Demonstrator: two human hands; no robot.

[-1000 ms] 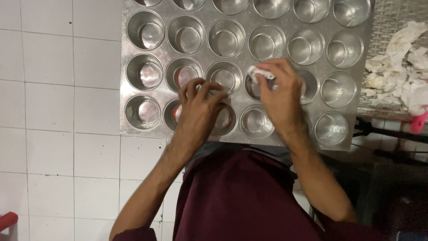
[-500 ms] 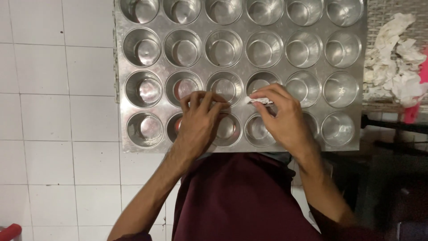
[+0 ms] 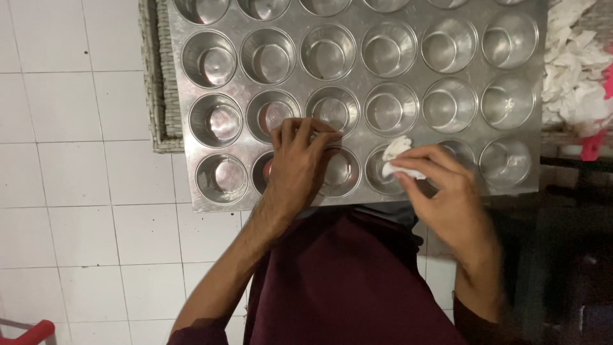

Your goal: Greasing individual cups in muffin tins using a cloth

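Note:
A large silver muffin tray (image 3: 191, 115) with several round cups lies in front of me. My left hand (image 3: 297, 166) rests flat on its near row, fingers spread across the rims between two cups, holding the tray down. My right hand (image 3: 440, 191) pinches a small crumpled white cloth (image 3: 397, 156) over a cup in the near row, right of the left hand. The cups look bare and shiny.
A woven grey mat (image 3: 156, 96) shows under the tray's left edge. A heap of white rags (image 3: 575, 70) with a pink piece lies at the right. White floor tiles (image 3: 70, 191) fill the left. A red object (image 3: 25, 333) sits bottom left. My maroon apron is below.
My right hand with the cloth has moved down from a cup in the middle row to one in the near row. The left hand has stayed on the tray.

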